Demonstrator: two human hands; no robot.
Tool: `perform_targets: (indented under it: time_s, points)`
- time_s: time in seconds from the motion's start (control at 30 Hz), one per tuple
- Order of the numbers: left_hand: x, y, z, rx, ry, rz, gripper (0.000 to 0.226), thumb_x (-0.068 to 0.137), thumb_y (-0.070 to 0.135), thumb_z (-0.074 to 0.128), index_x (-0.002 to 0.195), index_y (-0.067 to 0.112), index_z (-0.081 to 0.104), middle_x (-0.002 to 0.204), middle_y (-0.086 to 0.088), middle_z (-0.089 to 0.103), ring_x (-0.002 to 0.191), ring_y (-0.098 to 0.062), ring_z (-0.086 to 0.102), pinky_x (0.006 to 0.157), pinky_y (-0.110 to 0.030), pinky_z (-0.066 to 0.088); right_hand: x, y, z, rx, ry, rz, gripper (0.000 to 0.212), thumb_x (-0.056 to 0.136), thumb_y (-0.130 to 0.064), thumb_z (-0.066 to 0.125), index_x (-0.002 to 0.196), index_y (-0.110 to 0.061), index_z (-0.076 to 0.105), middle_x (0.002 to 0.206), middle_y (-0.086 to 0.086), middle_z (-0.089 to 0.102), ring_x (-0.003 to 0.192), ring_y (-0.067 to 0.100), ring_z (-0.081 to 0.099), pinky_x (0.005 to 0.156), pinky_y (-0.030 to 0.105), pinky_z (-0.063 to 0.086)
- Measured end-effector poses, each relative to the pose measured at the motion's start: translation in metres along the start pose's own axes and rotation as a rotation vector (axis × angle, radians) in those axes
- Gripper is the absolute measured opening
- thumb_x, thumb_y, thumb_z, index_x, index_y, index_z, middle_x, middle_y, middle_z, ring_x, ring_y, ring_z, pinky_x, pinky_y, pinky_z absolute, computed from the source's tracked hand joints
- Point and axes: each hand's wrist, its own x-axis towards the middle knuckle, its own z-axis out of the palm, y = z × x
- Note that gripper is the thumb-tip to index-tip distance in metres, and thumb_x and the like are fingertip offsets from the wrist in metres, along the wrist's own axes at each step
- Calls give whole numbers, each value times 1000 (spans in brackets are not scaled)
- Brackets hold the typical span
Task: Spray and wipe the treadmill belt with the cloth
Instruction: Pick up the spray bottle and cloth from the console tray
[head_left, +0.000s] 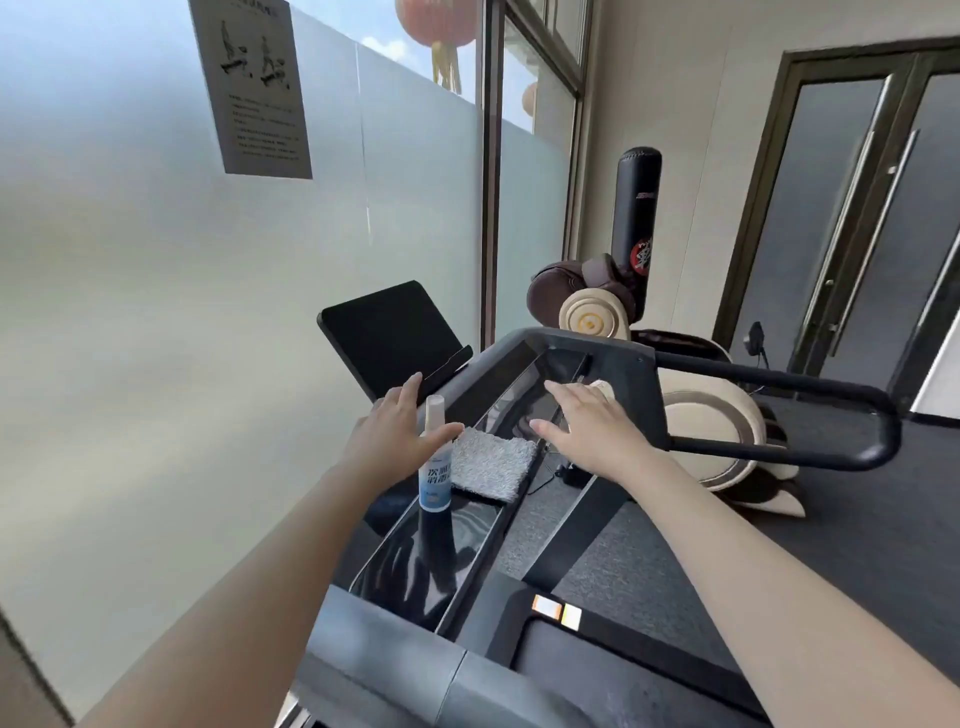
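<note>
A small spray bottle (434, 467) with a white cap and blue label stands upright on the glossy black treadmill console (415, 566). Right beside it lies a folded grey cloth (491, 462). My left hand (397, 426) hovers just left of the bottle, fingers spread, thumb crossing in front of its neck without gripping it. My right hand (584, 421) is open over the console to the right of the cloth, holding nothing. The dark treadmill belt (613, 670) shows at the bottom, below the console.
A black tablet screen (387, 332) stands at the console's far end. The treadmill's black handrail (831, 410) loops out to the right. A beige and brown massage chair (691, 410) and a black punching bag (640, 228) stand behind it. Frosted glass fills the left side.
</note>
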Motion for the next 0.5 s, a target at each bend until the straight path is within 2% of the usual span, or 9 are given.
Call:
perform_targets:
  time_s: [0.07,0.17,0.2,0.27,0.33,0.43,0.5]
  points:
    - [-3,-7,8,-71,-15,-12,94,87,63,56,156,15,15,158,-10,30,143,-27,31,114,-48,30,-2,-1,8,16,-30,-1,64,98,-49,37,151,-17,19,155,4,26,143,22,20,114,38,19]
    - [-6,-17,26,-222,-13,-16,88,85,55,65,152,14,27,149,-10,42,136,-26,40,110,-43,36,-5,-3,23,23,-58,-15,63,98,-49,37,150,-17,21,154,3,28,142,21,23,113,38,21]
    - [-7,-17,32,-266,-8,-16,81,84,51,68,148,15,34,142,-7,48,131,-24,45,105,-38,39,-6,-5,28,24,-62,-23,63,98,-48,37,150,-17,21,154,3,29,142,21,24,113,38,21]
    - [-6,-18,39,-345,5,-7,56,84,43,72,128,16,50,120,0,58,114,-20,54,85,-26,43,-5,-7,31,32,-54,-37,62,99,-47,37,150,-17,22,153,2,30,141,20,24,113,38,21]
    - [-5,-19,46,-416,-7,-31,36,85,37,73,108,15,55,103,1,62,97,-17,58,70,-19,40,-3,-9,33,51,-48,-50,61,99,-47,38,150,-17,23,153,2,31,141,20,25,113,39,22]
    - [-4,-17,53,-550,-26,-90,31,87,30,73,102,11,55,95,-1,63,86,-14,56,69,-22,44,-1,-16,33,105,-46,-64,59,98,-47,39,148,-18,27,150,3,35,139,20,28,113,41,25]
    - [-3,-15,54,-543,-23,-76,28,87,29,73,97,11,53,88,2,60,81,-14,54,67,-24,43,1,-22,28,188,-12,-76,55,97,-46,42,145,-19,33,143,4,44,134,21,36,110,42,30]
